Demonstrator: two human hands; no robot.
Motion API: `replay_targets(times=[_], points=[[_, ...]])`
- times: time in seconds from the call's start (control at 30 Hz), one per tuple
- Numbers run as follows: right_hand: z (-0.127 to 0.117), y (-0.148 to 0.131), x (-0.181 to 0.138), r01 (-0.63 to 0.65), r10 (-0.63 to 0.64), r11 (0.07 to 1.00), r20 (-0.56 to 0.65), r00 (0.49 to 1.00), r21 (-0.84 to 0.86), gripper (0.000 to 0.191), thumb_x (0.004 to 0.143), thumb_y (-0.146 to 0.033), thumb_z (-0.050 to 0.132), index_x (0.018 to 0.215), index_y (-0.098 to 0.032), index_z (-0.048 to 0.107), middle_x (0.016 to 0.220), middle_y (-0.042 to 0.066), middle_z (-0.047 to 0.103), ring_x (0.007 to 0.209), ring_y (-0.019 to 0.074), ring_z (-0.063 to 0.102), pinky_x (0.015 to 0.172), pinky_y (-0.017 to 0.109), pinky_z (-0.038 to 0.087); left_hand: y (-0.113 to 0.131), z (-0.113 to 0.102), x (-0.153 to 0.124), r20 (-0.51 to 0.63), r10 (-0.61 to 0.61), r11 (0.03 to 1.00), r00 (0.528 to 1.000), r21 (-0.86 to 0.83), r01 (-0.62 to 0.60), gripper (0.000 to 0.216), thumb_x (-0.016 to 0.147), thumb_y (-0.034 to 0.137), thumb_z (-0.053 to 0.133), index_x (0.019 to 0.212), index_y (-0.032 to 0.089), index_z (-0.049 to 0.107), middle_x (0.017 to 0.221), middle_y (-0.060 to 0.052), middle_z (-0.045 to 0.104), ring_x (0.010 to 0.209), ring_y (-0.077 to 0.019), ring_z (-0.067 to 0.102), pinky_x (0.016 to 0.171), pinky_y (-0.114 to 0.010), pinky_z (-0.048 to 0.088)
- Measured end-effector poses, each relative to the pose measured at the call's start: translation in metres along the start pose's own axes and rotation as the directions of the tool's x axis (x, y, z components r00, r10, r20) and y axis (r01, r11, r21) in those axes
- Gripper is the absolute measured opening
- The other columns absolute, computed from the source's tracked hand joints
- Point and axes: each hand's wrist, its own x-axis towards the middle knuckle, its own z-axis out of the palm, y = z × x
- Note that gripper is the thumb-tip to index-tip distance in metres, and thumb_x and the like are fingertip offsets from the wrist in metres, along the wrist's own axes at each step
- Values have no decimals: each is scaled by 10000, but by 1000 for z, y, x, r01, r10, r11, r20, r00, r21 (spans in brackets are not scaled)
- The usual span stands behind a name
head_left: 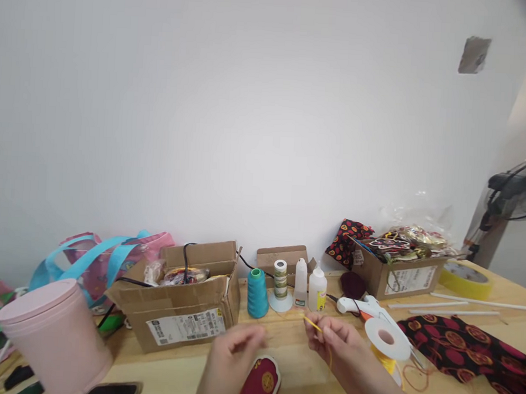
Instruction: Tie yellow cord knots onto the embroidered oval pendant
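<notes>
We pinch a thin yellow cord [313, 324] above the wooden table [298, 366] in our right hand [342, 343]; our left hand [232, 357] is blurred, its fingers curled, gripping or not, we cannot tell. A loose pinch could let the cord slip, and its slack might snag on the white spool [388, 349]. Nearby are 1 maroon embroidered piece [264, 382] and 2 white bottles [301, 284], before a pale wall [266, 132]

Bare left grip [232, 357], blurred at the fingers [252, 336], and bare right grip [338, 341] with bare, tapering forearm [383, 384].
</notes>
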Motion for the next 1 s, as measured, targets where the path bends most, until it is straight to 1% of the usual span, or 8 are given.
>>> replay_targets(times=[0.07,0.1,0.27,0.33,0.43,0.63,0.8,1.0], points=[[2,-4,-2,15,-16,992,5,1000,126,252,665,-380,589,549,-162,541,924,56,564,897,161,467,792,284,342,7,15,-8,323,154,986,934,11,-167,193,703,298,502,671,198,665,720,-53,629,651,-154,542,607,-220,425],[4,-5,-4,5,-9,988,21,1000,154,240,672,-375,584,563,-164,549,973,68,559,945,177,454,841,319,312,10,22,-12,407,168,984,898,-10,-180,176,675,301,536,750,207,665,815,-66,619,620,-142,534,541,-202,421],[10,-6,-6,100,-103,995,130,986,25,126,654,-312,616,584,-207,609,738,32,625,846,193,517,832,382,322,21,40,-21,162,-25,944,986,-322,77,384,659,412,541,976,198,580,979,-100,552,502,-87,466,443,-192,378],[11,-3,-5,176,-161,978,137,977,-111,80,641,-276,630,586,-218,631,691,23,618,790,182,525,801,366,345,24,45,-23,254,-151,867,956,-431,251,490,623,491,548,998,175,568,759,-76,610,415,-68,423,388,-180,327],[12,0,-3,193,-184,946,58,981,-261,100,632,-280,632,572,-200,640,697,25,575,701,156,515,706,323,390,27,57,-27,426,-276,763,862,-448,466,596,622,583,473,989,124,570,409,-5,517,310,-56,359,328,-164,210],[11,-4,-2,28,-67,983,-207,976,-184,210,633,-366,610,576,-166,579,634,-6,533,588,112,482,547,234,386,29,71,-22,476,-252,627,843,-583,517,682,582,651,436,957,101,588,548,-51,572,315,-46,348,321,-175,154],[4,-1,5,67,-78,996,-202,976,-63,237,630,-363,616,569,-144,550,547,-27,519,487,68,407,487,189,318,28,57,-14,528,-372,583,764,-507,635,666,533,672,461,858,115,630,495,14,491,306,-14,268,326,-161,101],[3,4,8,4,26,987,-186,982,162,239,621,-336,637,564,-130,530,527,-34,502,409,27,316,429,163,248,20,48,-17,511,-335,623,792,-511,593,432,490,502,651,702,126,641,463,74,388,311,16,186,331,-149,86]])
